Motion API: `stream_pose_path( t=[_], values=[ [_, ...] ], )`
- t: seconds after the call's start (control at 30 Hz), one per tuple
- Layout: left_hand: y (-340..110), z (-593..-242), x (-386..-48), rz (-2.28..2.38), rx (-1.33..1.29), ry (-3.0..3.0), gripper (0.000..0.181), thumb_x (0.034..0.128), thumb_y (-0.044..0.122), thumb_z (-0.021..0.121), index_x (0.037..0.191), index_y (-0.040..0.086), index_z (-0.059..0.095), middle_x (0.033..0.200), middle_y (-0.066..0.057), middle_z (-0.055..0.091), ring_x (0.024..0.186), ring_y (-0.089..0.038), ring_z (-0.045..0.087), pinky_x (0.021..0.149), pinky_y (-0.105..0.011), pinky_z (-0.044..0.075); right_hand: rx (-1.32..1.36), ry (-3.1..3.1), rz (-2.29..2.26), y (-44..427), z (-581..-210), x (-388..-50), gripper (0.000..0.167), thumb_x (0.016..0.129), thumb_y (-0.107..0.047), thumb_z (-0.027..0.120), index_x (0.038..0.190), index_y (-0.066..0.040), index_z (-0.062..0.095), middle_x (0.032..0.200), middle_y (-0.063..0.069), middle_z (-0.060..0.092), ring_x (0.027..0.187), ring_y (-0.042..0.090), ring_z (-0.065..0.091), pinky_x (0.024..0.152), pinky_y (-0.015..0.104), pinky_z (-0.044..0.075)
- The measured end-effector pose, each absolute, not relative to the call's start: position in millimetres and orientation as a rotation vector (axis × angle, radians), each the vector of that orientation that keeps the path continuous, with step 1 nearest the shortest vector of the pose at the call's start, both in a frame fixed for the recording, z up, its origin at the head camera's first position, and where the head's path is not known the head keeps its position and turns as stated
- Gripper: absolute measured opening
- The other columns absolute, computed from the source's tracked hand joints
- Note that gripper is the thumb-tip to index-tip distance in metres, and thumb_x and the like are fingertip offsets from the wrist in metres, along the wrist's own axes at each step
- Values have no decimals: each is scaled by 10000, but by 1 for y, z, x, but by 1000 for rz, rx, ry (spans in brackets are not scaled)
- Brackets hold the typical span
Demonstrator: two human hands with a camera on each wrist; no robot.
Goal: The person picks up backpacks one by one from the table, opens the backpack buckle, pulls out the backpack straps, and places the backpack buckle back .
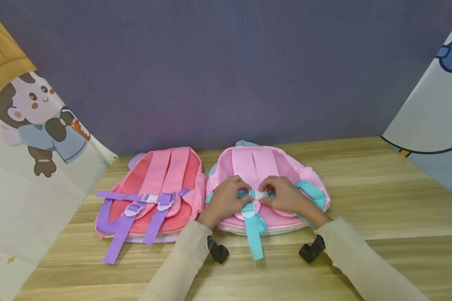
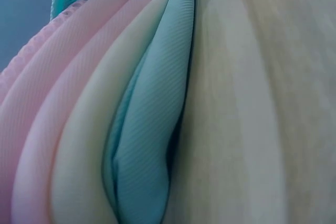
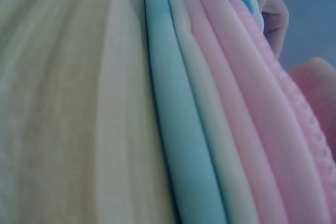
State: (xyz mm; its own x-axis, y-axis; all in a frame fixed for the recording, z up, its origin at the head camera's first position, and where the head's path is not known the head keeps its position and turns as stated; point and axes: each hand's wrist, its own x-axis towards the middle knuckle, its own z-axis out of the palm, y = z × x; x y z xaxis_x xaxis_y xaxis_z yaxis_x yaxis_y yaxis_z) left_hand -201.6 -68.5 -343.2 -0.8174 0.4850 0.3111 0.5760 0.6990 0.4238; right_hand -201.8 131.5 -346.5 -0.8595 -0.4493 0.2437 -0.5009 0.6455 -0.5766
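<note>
A light pink backpack (image 1: 286,167) lies with its straps up on the wooden table. Across its middle runs a teal strap with a white buckle (image 1: 260,195). The left hand (image 1: 227,198) pinches the strap at the buckle's left side, and the right hand (image 1: 282,194) pinches the buckle's right end. Whether the buckle is fastened cannot be told. A teal strap end (image 1: 253,238) hangs below it towards the front. The left wrist view shows the backpack's layered edge (image 2: 152,114); in the right wrist view are that edge (image 3: 184,108) and part of a hand (image 3: 273,17).
Left of the hands lies a coral-pink backpack (image 1: 190,179) with purple straps (image 1: 120,234) and a white buckle (image 1: 150,198) across it. The wooden table (image 1: 380,200) meets a dark back panel (image 1: 229,75). Printed cartoon panels stand at both sides.
</note>
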Motion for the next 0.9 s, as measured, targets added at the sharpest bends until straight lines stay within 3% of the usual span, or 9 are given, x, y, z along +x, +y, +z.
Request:
stream_pose_path(
  t=[0.9],
  values=[
    [-68,-342,-202,-736,-885,-2734,238,823,267,745,986,94,726,905,-6,619,892,-152,575,791,-281,493,798,-2630,1311,138,-355,-208,147,715,-55,790,825,-66,693,740,-8,605,673,85,511,631,218,457]
  ],
)
